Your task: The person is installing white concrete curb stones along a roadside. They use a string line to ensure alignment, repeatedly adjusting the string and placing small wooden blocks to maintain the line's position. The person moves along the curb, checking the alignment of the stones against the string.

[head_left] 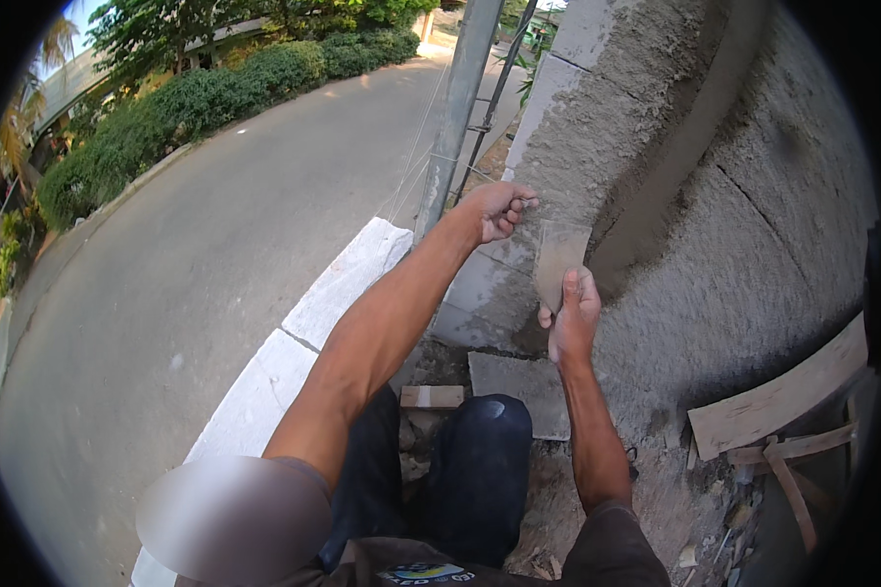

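Observation:
My left hand (504, 210) is closed in a pinch beside the mortar-covered wall top. A thin string (475, 173) runs from the metal pole (457, 108) to its fingers. My right hand (575, 318) is wrapped around a flat scraper (562, 252), its handle hidden in the palm. The scraper's broad blade is smeared with grey mortar and points away from me, over the wall's rough edge. Wet grey mortar (646, 220) forms a darker band along the corner where the block wall (475, 293) meets the rough plastered surface (724, 284).
White blocks (250, 396) form a low edge on the left, with a road (215, 235) beyond. A grey slab (524, 386) and a small wood piece (432, 396) lie by my knees. Boards (783, 396) lean at the right, above scattered debris.

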`<action>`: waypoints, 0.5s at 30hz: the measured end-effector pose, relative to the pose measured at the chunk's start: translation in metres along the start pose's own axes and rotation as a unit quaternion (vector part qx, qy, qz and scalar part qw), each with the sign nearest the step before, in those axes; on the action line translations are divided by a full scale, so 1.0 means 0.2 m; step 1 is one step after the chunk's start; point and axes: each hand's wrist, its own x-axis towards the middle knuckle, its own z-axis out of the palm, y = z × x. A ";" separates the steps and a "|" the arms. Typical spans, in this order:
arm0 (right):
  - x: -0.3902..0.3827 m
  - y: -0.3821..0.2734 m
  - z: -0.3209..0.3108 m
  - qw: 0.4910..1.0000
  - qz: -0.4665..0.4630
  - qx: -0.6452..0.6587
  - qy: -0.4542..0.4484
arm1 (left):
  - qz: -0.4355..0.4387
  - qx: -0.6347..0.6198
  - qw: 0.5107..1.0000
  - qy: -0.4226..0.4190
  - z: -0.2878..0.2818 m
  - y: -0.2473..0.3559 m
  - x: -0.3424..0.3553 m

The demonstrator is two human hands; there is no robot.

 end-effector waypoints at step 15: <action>0.42 0.00 -0.04 0.813 -0.446 -0.374 -0.015 | -0.011 0.002 0.994 -0.104 -0.15 0.03 0.16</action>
